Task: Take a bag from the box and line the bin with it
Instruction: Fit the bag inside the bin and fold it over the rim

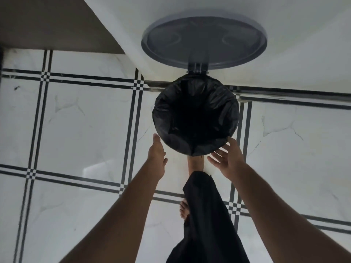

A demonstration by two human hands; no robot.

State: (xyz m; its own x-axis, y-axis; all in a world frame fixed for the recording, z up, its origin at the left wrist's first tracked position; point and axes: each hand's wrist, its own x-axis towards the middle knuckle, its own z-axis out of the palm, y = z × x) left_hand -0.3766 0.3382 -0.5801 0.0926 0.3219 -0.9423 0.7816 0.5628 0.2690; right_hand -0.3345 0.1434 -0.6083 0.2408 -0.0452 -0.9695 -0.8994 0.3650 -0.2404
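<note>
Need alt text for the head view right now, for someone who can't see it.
A black bag lines the round pedal bin, its lid raised against the white wall. Both hands, left and right, hover open at the near rim above a tiled floor.

The floor (81, 118) is white marble-look tile crossed by paired black lines with small checkered squares where they meet; the round bin (195, 147), its opening wrapped in black plastic, stands on it against the white wall (284, 54); two bare feet (185, 208) stand on the tiles just before it.

Open floor (85, 120) either side of the bag-lined bin (195, 118); raised lid (204, 42) and wall (284, 25) behind.
</note>
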